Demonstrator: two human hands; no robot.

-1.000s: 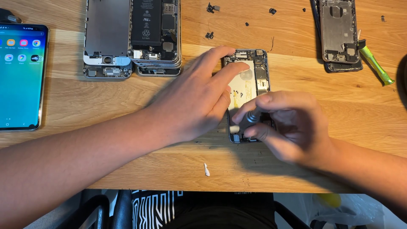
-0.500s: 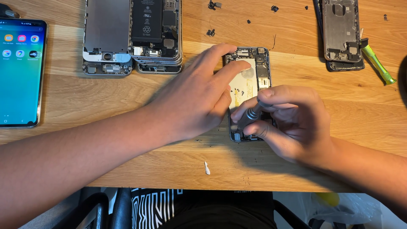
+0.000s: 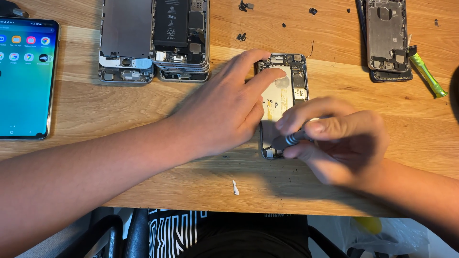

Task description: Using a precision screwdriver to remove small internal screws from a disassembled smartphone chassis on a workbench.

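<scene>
1. You are sitting at a phone-repair bench: a wooden tabletop (image 3: 143,105) is lying strewn with opened phone shells (image 3: 153,40).
2. Loose tiny screws (image 3: 243,6) and a green pry tool (image 3: 427,74) are resting nearby.
3. A lit smartphone (image 3: 26,76) is glowing at the left edge.

The left hand (image 3: 224,112) covers the left side of the open phone (image 3: 284,95). The screwdriver (image 3: 291,139) tip is too small to see. The lit phone (image 3: 24,76) is cut off at the left edge.
</scene>
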